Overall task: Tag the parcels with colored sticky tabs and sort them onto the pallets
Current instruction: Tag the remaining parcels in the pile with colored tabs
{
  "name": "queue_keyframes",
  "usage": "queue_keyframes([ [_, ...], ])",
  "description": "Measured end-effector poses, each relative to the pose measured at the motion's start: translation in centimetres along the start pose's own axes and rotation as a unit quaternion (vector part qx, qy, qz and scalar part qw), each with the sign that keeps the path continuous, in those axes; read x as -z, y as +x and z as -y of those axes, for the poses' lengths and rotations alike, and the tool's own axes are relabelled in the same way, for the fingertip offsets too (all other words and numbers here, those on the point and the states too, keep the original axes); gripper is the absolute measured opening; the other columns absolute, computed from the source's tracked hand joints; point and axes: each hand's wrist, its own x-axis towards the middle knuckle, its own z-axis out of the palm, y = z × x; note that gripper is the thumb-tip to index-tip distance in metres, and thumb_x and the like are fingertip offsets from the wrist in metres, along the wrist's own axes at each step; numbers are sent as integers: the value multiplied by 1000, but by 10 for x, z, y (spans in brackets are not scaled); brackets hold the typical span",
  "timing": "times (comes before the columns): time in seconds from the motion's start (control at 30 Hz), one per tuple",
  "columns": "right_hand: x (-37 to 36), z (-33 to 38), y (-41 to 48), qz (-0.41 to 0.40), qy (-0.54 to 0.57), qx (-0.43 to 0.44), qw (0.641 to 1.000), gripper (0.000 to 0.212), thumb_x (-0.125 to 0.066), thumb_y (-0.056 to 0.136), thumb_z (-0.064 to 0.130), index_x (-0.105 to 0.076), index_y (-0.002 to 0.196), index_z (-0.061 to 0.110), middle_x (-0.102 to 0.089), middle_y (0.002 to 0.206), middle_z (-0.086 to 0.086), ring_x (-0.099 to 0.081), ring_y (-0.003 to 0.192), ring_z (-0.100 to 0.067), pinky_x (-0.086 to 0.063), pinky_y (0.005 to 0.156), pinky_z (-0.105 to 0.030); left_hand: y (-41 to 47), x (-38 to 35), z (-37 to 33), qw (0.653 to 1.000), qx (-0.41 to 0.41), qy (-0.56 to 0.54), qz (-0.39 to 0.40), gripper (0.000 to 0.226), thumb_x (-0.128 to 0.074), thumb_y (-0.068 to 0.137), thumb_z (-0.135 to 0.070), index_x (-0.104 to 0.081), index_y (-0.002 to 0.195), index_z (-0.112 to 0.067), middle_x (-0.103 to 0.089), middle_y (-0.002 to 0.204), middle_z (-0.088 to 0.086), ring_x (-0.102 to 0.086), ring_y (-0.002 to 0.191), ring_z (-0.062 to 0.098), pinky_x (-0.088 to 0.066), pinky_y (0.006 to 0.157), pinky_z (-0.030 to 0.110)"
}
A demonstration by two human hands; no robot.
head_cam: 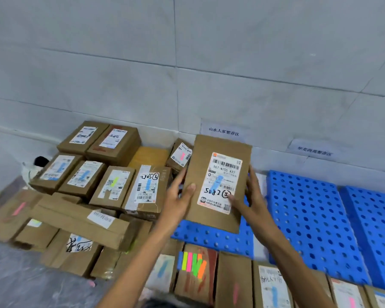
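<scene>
Both hands hold a flat brown parcel point(218, 187) above the near edge of a blue pallet point(211, 237). Its white label carries a blue sticky tab point(217, 182) and the handwritten number 5082. My left hand point(180, 196) grips the parcel's left edge, thumb on top. My right hand point(251, 194) grips the right edge, thumb on the label's lower corner. A strip of colored sticky tabs point(192, 262) lies on a box at the bottom center.
Several tagged brown boxes point(85, 176) are stacked on the left against the tiled wall. More labelled parcels point(272, 287) line the bottom edge. Bare blue pallets point(313, 221) stretch to the right. Paper signs point(223, 131) are stuck on the wall.
</scene>
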Motion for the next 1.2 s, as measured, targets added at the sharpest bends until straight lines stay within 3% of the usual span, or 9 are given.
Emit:
queue_keyframes([
  [0.13, -72, 32, 76, 7, -40, 71, 997, 73, -48, 96, 13, -3, 145, 41, -25, 139, 37, -34, 126, 17, -40, 103, -19, 56, 61, -23, 998, -47, 33, -36, 55, -47, 93, -32, -24, 142, -38, -45, 116, -32, -55, 97, -15, -49, 78, 9],
  [0.23, -127, 38, 138, 15, -103, 114, 988, 65, -46, 97, 11, -10, 148, 28, -7, 157, 11, 1, 144, -5, -9, 117, -27, 105, 115, -21, 989, -70, 116, -61, 58, -44, 92, -48, -21, 144, -39, -43, 139, -17, -47, 122, -4, -42, 102, 23],
  [0.37, -187, 36, 222, 38, -109, 75, 991, 69, -53, 94, 19, -12, 148, 32, -4, 157, 9, 9, 143, -3, -7, 112, -23, 184, 186, 5, 969, -79, 230, -45, 61, -51, 95, -26, -22, 148, -24, -18, 156, -3, -12, 145, 11, -13, 118, 33],
  [0.6, -256, -16, 326, 35, -128, -23, 991, 81, -60, 84, 42, -11, 148, 33, -8, 158, 4, -4, 146, -16, -17, 118, -46, 288, 254, 78, 958, 3, 287, 11, 65, -54, 92, -34, -20, 147, -33, -10, 158, -4, -9, 144, 12, -17, 118, 41],
  [0.83, -286, -83, 352, 61, -238, -118, 962, 66, -55, 91, 12, -21, 148, 19, -1, 158, -6, 4, 145, -18, -12, 114, -27, 310, 271, 144, 913, 29, 393, 109, 61, -54, 93, -23, -24, 147, -24, -4, 158, 0, -16, 144, 21, -21, 117, 37],
  [0.93, -302, -92, 352, 25, -354, -110, 929, 60, -54, 90, 5, -30, 143, 17, -5, 157, -10, -2, 145, -24, -14, 117, -30, 309, 291, 145, 929, -28, 366, 36, 47, -50, 95, -14, -40, 140, -19, -16, 156, 1, -18, 143, 19, -20, 117, 34],
  [1.03, -334, -77, 356, 14, -404, -16, 915, 52, -48, 90, -1, -39, 139, 15, -25, 150, -7, -29, 137, -18, -31, 110, -23, 320, 344, 155, 899, -31, 425, -101, 43, -53, 90, -12, -47, 133, -15, -32, 148, 10, -29, 137, 28, -29, 112, 44],
  [1.13, -379, -56, 370, 90, -332, -38, 938, 37, -43, 94, 4, -50, 129, 15, -48, 132, -4, -51, 118, -16, -38, 93, -11, 324, 390, 173, 873, 69, 477, -71, 62, -61, 86, -21, -33, 142, -21, -29, 148, 14, -20, 139, 32, -23, 114, 47],
  [1.2, -406, -58, 377, 115, -304, -52, 944, 36, -45, 94, 6, -51, 128, 13, -46, 135, -5, -48, 122, -19, -40, 101, -22, 318, 396, 184, 863, 81, 498, -29, 71, -60, 88, -27, -21, 148, -21, -21, 152, 15, -10, 143, 33, -13, 117, 44],
])
